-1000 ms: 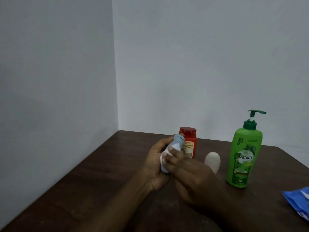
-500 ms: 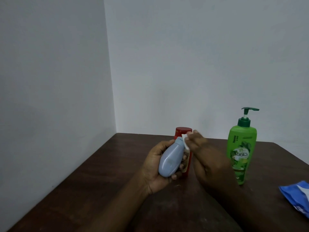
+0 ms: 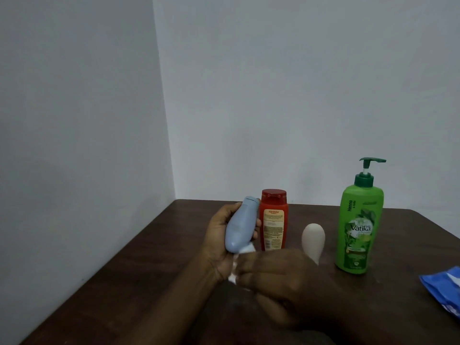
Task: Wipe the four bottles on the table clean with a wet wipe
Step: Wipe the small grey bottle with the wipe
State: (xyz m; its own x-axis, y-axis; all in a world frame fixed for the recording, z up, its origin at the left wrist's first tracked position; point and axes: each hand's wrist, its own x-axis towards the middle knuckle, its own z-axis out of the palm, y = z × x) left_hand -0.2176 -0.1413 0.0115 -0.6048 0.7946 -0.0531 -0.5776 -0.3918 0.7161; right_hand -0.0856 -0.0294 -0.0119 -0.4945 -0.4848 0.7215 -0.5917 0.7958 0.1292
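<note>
Head view of a dark wooden table (image 3: 139,282) set into the corner of two pale walls. The left hand (image 3: 219,242) is wrapped around a pale blue bottle (image 3: 240,224), held clear of the table top and tilted, cap end up and away from the person, fingers curled over its right side. The right hand (image 3: 281,277), fingers closed, pinches a white wet wipe (image 3: 235,275) against the lower end of the blue bottle, just below the left palm; only small folds of the wipe show between the fingers. A red bottle (image 3: 273,220) stands upright just behind the blue one, near the far edge. To its right stands a small cream bottle (image 3: 313,239), its base hidden by the right hand, and further right a tall green pump bottle (image 3: 359,227), upright. A blue wipe packet (image 3: 443,291) lies at the right edge, partly out of view.
</note>
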